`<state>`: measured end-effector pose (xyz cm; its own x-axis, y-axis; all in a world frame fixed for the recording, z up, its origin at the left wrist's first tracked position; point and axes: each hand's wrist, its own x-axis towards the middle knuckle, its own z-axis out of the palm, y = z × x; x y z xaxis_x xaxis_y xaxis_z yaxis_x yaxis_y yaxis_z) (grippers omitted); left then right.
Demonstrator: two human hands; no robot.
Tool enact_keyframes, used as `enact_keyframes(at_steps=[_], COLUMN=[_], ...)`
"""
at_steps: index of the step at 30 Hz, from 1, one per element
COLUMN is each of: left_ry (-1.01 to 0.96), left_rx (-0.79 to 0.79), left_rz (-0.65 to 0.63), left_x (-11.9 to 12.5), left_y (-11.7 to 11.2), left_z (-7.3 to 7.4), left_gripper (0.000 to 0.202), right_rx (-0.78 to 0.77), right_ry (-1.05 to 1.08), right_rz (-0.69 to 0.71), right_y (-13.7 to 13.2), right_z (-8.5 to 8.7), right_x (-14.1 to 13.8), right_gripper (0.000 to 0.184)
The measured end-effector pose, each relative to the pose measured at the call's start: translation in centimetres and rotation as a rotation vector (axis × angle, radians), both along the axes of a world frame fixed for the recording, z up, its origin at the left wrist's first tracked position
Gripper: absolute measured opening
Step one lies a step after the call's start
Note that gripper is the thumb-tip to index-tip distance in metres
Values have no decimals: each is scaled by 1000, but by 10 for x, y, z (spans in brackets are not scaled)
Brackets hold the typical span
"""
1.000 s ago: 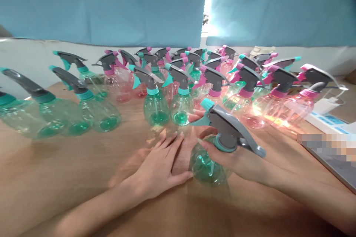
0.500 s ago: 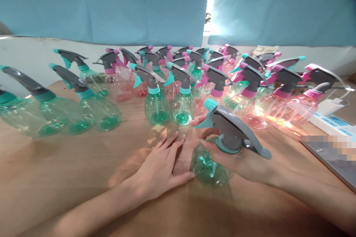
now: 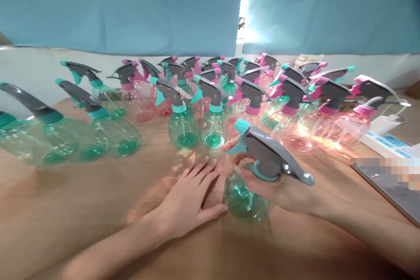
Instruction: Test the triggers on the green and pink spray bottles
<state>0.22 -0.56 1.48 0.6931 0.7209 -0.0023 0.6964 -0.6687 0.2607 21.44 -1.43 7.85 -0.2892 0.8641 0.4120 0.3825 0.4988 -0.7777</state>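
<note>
My right hand (image 3: 272,188) is closed around the neck of a clear green spray bottle (image 3: 244,199) with a grey and turquoise trigger head. Its index finger stretches forward near the turquoise trigger, and the nozzle points away to the left. My left hand (image 3: 193,192) lies flat on the wooden table (image 3: 157,249) with fingers spread, its thumb tip close to the base of that bottle. Just beyond both hands stand two more green spray bottles (image 3: 214,129), upright side by side.
Several green spray bottles (image 3: 116,135) line the left side. Pink spray bottles (image 3: 351,122) crowd the right and back, mixed with green ones. A white power strip (image 3: 387,142) and a dark flat device (image 3: 387,190) lie at the right edge. Blue curtains (image 3: 131,8) hang behind.
The view has shifted very slightly. Both hands keep their places, and the spray bottle stays in my right hand.
</note>
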Motion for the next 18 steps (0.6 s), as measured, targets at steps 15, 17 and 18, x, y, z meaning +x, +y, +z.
enact_keyframes(at_steps=[15,17,18], left_ry=[22,18,16], left_rx=[-10,-12,-15], left_rz=[-4,-4,-5], left_x=[-1,-1,-1], left_y=[0,0,0], left_z=[-2,-2,-1], left_gripper=[72,71,71], right_rx=[-134,-144,-144], right_ry=[111,101,104], right_rz=[91,95,102], right_y=[1,1,1], right_z=[-6,-4,-3], right_x=[2,2,2], right_gripper=[40,40,40])
